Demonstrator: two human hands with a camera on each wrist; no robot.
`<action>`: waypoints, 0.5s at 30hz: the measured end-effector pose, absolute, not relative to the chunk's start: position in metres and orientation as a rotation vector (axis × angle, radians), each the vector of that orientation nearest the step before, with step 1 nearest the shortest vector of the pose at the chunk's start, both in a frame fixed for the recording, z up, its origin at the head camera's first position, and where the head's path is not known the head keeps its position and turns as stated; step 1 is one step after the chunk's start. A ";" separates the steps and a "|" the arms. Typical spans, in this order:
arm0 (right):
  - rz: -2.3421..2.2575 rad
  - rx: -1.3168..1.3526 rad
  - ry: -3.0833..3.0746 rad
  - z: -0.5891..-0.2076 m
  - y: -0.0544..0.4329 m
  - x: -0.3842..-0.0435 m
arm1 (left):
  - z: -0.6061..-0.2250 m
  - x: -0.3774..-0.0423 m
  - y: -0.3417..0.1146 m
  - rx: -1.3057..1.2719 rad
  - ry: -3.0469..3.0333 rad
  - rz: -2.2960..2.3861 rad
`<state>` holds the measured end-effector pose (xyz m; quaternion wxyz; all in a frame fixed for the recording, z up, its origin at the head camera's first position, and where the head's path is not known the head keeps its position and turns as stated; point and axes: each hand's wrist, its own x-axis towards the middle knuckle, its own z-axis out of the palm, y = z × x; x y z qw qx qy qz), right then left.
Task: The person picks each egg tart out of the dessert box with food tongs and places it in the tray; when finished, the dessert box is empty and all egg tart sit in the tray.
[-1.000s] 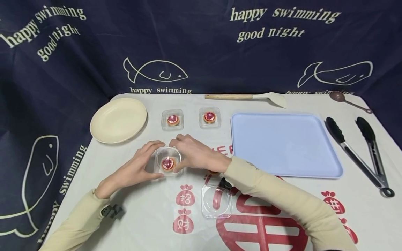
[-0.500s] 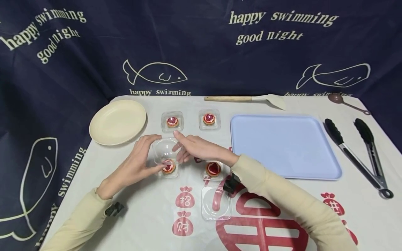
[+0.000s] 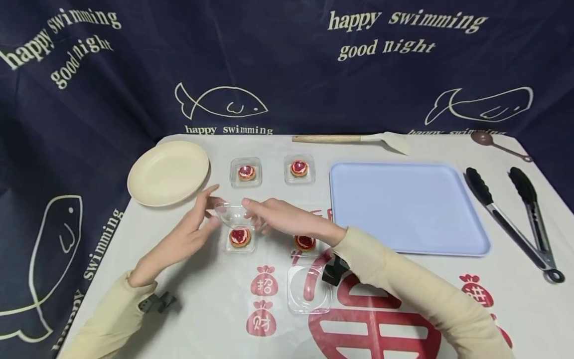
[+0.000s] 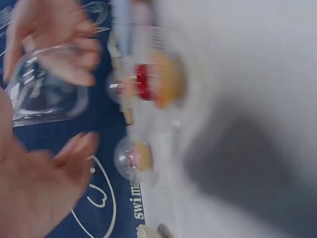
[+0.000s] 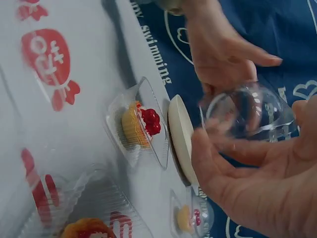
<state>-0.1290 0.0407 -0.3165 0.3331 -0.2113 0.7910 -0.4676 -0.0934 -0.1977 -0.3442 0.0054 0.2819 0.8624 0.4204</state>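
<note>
My right hand (image 3: 289, 217) pinches a clear domed plastic lid (image 3: 234, 213), tilted in the air just above an uncovered tart box. Inside that box sits a red-topped tart (image 3: 239, 238); the box's clear wall (image 5: 166, 148) shows in the right wrist view. Beside the lid, my left hand (image 3: 184, 239) has its thumb and fingers spread. A gap separates the left hand (image 4: 37, 186) from the lid (image 4: 47, 91) in the blurred left wrist view. Partly behind my right wrist stands another uncovered tart (image 3: 305, 243).
A second clear lid (image 3: 309, 289) lies near the front. Two covered tarts, the left tart (image 3: 246, 173) and the right tart (image 3: 299, 168), stand farther back. Around them are a cream plate (image 3: 168, 174), blue tray (image 3: 403, 209), spatula (image 3: 327, 138), brown spoon (image 3: 482, 138) and tongs (image 3: 515, 229).
The lid has come up off the front left tart box and tilted, uncovering the tart. Both hands held it before; my left hand has let go and drawn slightly left.
</note>
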 end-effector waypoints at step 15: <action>-1.133 -0.737 2.182 -0.316 0.047 -0.118 | -0.335 -0.094 -0.209 0.745 2.236 1.411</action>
